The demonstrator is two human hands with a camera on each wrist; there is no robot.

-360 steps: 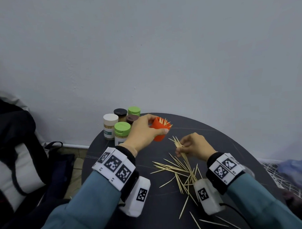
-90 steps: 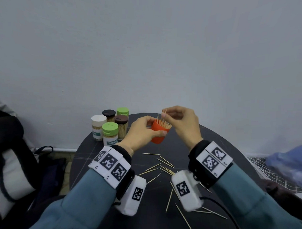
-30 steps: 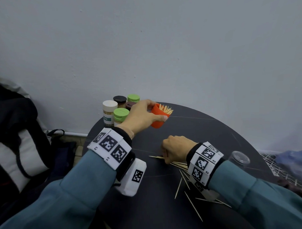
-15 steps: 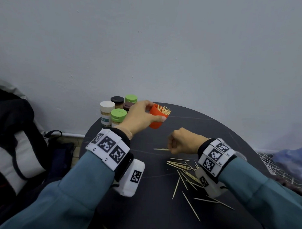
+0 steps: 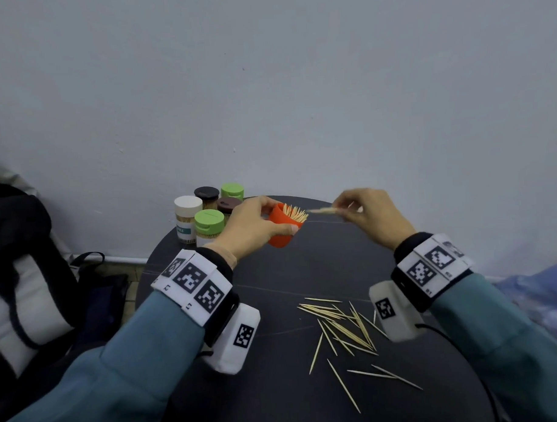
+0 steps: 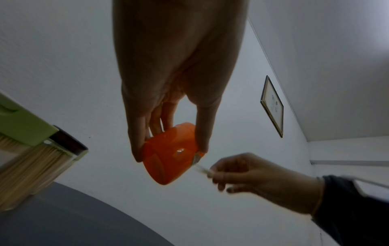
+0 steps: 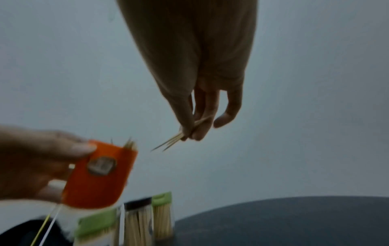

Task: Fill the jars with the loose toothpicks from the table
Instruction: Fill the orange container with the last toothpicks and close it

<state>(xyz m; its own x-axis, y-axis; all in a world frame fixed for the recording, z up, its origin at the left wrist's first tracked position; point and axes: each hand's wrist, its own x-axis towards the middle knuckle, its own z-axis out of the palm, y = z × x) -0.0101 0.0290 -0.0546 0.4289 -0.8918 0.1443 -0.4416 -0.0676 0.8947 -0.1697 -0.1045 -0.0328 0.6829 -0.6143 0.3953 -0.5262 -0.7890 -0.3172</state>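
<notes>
My left hand [image 5: 254,226] grips an open orange jar [image 5: 282,229] above the back of the round black table [image 5: 304,266], tilted to the right, with toothpick tips sticking out of its mouth. In the left wrist view the fingers wrap the orange jar [image 6: 168,154] from both sides. My right hand [image 5: 369,214] pinches a few toothpicks [image 5: 323,211] that point left at the jar's mouth, a short gap away; the right wrist view shows the pinched toothpicks [image 7: 174,139] and the jar [image 7: 101,174]. Loose toothpicks [image 5: 341,325] lie scattered on the table in front of my right wrist.
Several capped jars full of toothpicks [image 5: 208,222] stand in a cluster at the table's back left edge, just left of my left hand. A dark bag [image 5: 30,282] sits on the floor to the left. A pale wall rises close behind the table.
My right hand has lifted from the pile with a few toothpicks and moved up to the jar's mouth. The left hand keeps the orange jar in about the same place.
</notes>
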